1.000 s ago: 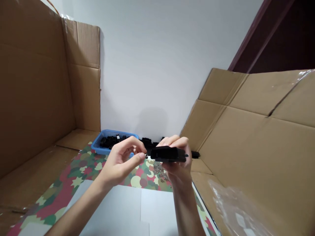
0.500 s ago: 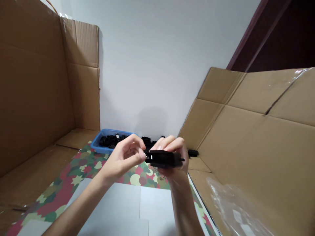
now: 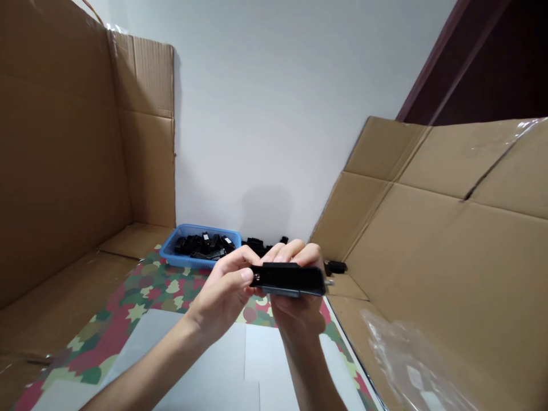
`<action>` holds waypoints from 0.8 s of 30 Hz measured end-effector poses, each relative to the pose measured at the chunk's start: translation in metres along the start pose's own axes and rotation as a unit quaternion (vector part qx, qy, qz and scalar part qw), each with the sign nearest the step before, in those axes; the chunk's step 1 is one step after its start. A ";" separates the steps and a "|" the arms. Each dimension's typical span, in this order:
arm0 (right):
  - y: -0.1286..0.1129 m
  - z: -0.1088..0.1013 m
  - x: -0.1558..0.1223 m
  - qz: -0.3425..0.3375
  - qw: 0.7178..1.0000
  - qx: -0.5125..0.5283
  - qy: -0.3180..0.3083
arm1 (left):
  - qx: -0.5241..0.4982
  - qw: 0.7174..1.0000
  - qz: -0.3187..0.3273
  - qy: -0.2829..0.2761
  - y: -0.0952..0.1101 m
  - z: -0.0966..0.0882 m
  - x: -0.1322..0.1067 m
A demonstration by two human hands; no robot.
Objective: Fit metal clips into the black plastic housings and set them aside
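Held level in front of me is a black oblong plastic piece, with a small metal part at its left end and a short grey pin sticking out at its right end. My right hand is closed round it, fingers behind the top edge and palm below. At the left end my left hand pinches it, thumb by the metal part and fingers behind. What exactly this piece is, I cannot tell.
Behind my left hand, a blue plastic basket holds several black pieces. More black parts lie by the wall. White sheets cover a patterned cloth. Cardboard stands at both sides, with a clear plastic bag at right.
My left hand has moved right and closed on the piece's left end. The piece has turned slightly, so its pin shows more at the right.
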State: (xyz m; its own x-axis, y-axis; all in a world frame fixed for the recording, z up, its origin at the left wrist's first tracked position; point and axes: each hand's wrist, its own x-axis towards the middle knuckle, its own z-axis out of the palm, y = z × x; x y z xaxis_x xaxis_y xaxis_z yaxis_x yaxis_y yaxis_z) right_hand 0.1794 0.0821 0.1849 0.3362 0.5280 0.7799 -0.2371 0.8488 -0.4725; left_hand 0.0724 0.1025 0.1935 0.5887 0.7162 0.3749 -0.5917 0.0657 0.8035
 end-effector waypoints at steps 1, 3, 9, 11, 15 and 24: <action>0.000 0.001 0.000 0.006 1.000 0.000 0.009 | 0.006 1.000 0.001 0.002 0.000 0.000 0.000; -0.001 0.001 0.000 0.025 0.999 0.010 0.022 | 0.042 0.999 0.016 -0.005 -0.001 -0.002 0.000; 0.008 -0.004 -0.001 0.080 0.995 0.061 0.004 | 0.333 0.920 0.206 0.003 0.001 -0.016 -0.003; 0.009 -0.013 0.002 0.091 0.994 0.051 -0.027 | 0.371 0.895 0.245 0.019 0.007 -0.020 -0.004; 0.001 -0.039 0.015 0.098 0.994 -0.035 -0.014 | 0.478 0.814 0.330 -0.020 0.028 -0.025 -0.004; -0.021 -0.039 0.021 0.317 0.859 -0.219 -0.338 | 0.679 0.665 0.294 -0.102 0.041 -0.020 -0.008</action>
State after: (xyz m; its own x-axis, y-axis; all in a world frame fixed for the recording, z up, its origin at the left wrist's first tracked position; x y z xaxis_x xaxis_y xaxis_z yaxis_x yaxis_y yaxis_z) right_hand 0.2268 0.0761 0.1955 -0.3745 0.8777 0.2989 0.2378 0.4025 -0.8840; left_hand 0.0326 0.1131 0.2147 0.6192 0.2219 0.7532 0.2081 -0.9713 0.1150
